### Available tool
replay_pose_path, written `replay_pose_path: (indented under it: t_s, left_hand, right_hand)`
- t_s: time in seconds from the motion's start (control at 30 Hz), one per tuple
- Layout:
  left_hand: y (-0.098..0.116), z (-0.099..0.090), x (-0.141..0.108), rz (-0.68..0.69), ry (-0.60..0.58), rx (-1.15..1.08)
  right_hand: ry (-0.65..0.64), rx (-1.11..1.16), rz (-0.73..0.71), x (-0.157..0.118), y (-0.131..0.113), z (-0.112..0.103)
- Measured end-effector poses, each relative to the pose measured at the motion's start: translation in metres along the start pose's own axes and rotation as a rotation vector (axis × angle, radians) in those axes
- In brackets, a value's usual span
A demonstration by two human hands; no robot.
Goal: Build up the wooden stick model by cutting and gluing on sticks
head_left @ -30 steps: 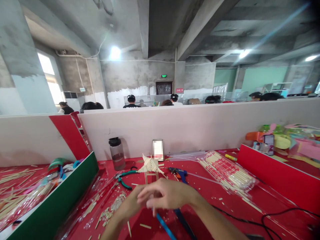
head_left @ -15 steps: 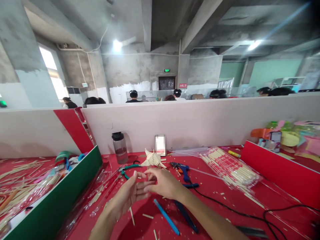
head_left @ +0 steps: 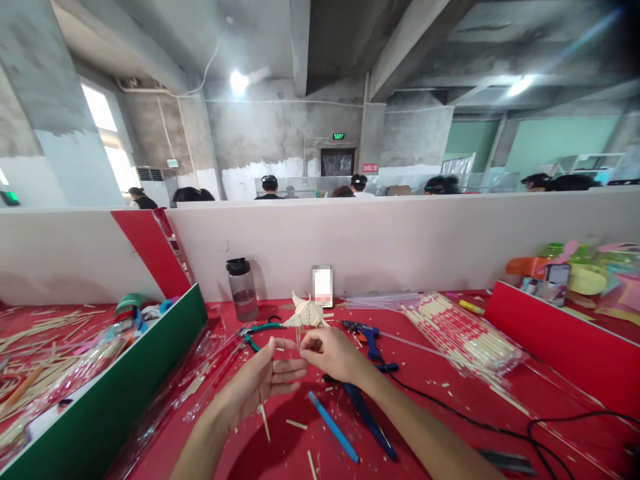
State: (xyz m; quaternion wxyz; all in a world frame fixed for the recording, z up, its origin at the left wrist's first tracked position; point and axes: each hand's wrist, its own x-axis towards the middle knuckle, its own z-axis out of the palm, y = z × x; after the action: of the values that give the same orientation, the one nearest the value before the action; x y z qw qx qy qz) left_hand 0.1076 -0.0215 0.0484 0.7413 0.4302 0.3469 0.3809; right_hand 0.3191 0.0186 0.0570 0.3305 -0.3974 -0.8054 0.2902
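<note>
My left hand [head_left: 265, 377] is spread with its palm turned inward and holds nothing. Beside it, my right hand [head_left: 333, 353] has thumb and fingertips pinched together; whatever may be between them is too small to make out. Just beyond both hands stands a small model [head_left: 307, 312] of pale wooden sticks with a pointed, star-like roof. A blue glue gun [head_left: 369, 339] lies to its right, and green-handled pliers [head_left: 253, 339] lie to its left. On the red table nearer me are a light blue stick-shaped tool [head_left: 334, 427] and a dark blue-handled tool [head_left: 370, 423].
Behind the model a phone [head_left: 323, 287] leans on the white partition [head_left: 400, 247], with a water bottle [head_left: 243, 290] to the left. Bundled sticks [head_left: 465, 330] and a black cable [head_left: 440, 408] lie right. Low green [head_left: 120, 393] and red [head_left: 560, 353] boards flank the space.
My right hand has drawn slightly away from my left, and its fingers have curled into a pinch. More of the model's lower part shows. The view has shifted a little.
</note>
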Motion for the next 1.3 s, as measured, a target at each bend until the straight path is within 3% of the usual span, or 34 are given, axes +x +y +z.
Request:
replay_pose_path:
  t_s: [0.2,0.5,0.7,0.83,1.03,1.17,1.3]
  left_hand:
    - [0.005,-0.01,-0.002,0.007,0.049,-0.031]
    - [0.0,0.007,-0.002,-0.039,-0.027,0.035]
    - [0.006,-0.002,-0.006,-0.063,0.009,0.079]
    - [0.011,-0.008,-0.009,-0.053,0.097,0.119]
    - [0.007,-0.019,-0.004,0.011,0.232,0.215]
    - [0.004,-0.025,-0.002,0.062,0.214,0.252]
    - [0.006,-0.018,-0.005,0.075,0.203,0.339]
  right_hand:
    - [-0.031,-0.021,-0.004,-0.001,0.001,-0.007]
    - [-0.035,0.323,0.041,-0.001,0.004,0.017]
    - [-0.065,0.24,0.047,0.002,0.008,0.007]
    - [-0.041,0.176,0.028,0.007,0.006,-0.005]
    - [-0.125,0.056,0.013,0.013,0.004,-0.016]
    - [-0.126,0.05,0.023,0.012,0.003,-0.019]
    - [-0.078,0.071,0.012,0.009,-0.004,-0.013]
